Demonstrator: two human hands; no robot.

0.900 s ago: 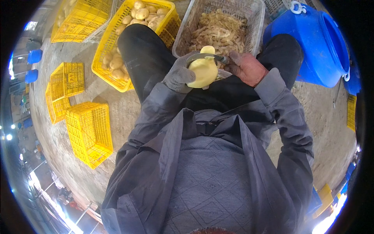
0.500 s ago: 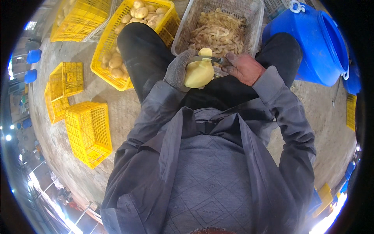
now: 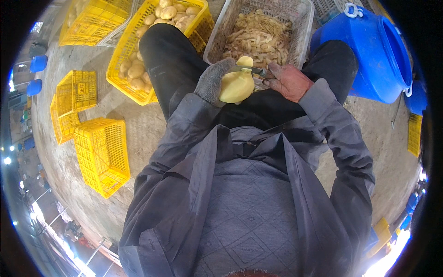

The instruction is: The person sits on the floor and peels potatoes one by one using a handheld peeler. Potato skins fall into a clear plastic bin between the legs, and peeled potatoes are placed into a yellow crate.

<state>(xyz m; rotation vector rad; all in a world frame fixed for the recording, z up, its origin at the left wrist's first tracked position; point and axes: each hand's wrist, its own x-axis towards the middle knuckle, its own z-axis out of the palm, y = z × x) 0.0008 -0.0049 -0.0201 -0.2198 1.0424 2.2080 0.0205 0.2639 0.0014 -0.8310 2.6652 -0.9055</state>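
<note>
My left hand point(image 3: 212, 83), in a grey knitted glove, is closed around a large pale-yellow peeled potato point(image 3: 236, 87) above my lap. My bare right hand point(image 3: 290, 82) grips the handle of a narrow-bladed knife point(image 3: 258, 71). Its blade lies across the upper part of the potato, its far end reaching the gloved fingers. Beyond the blade, a rounded pale piece of potato point(image 3: 245, 61) stands up; whether it is still joined on is hard to see. Just past my hands, a grey-white crate point(image 3: 213, 44) holds a heap of peelings point(image 3: 258, 39).
A yellow crate point(image 3: 114, 64) of potatoes point(image 3: 135, 70) stands by my left knee. A large blue barrel point(image 3: 355, 55) leans beside my right knee. Yellow baskets point(image 3: 99, 154) lie on the concrete floor point(image 3: 143, 134) to the left, and another yellow crate point(image 3: 94, 25) is at the far left.
The whole view has shifted slightly. My hands, the potato and the knife keep nearly the same places, with the blade still across the potato.
</note>
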